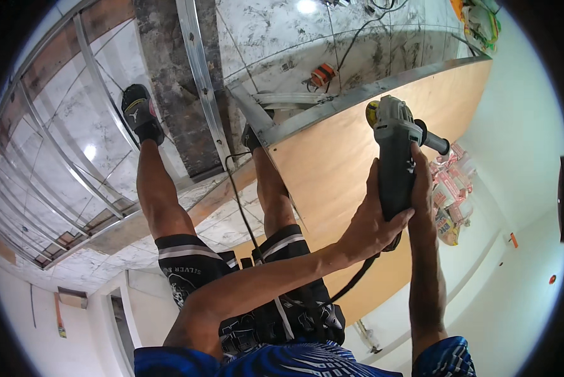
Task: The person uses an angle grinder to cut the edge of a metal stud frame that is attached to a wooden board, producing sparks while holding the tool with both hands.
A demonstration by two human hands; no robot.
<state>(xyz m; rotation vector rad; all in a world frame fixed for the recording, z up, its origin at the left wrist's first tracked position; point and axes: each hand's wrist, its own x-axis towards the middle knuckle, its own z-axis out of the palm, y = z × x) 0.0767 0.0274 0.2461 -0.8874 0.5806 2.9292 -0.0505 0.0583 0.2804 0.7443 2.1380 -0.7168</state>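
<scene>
I hold a grey angle grinder [393,151] in both hands over a tan plywood board [332,163]. My left hand [369,223] wraps around the rear of its body. My right hand [421,179] presses against the body's right side, just below the black side handle [435,143]. The grinder's yellow-marked head [374,113] points at the metal channel [370,93] along the board's far edge. A black cable [351,281] leaves the grinder's rear and runs past my legs.
My feet in black shoes [140,112] stand on metal framing [200,75] above a marble-patterned tile floor [276,38]. An orange and black tool [321,74] lies on the tiles. Printed bags [448,195] are stacked at the right by a white wall.
</scene>
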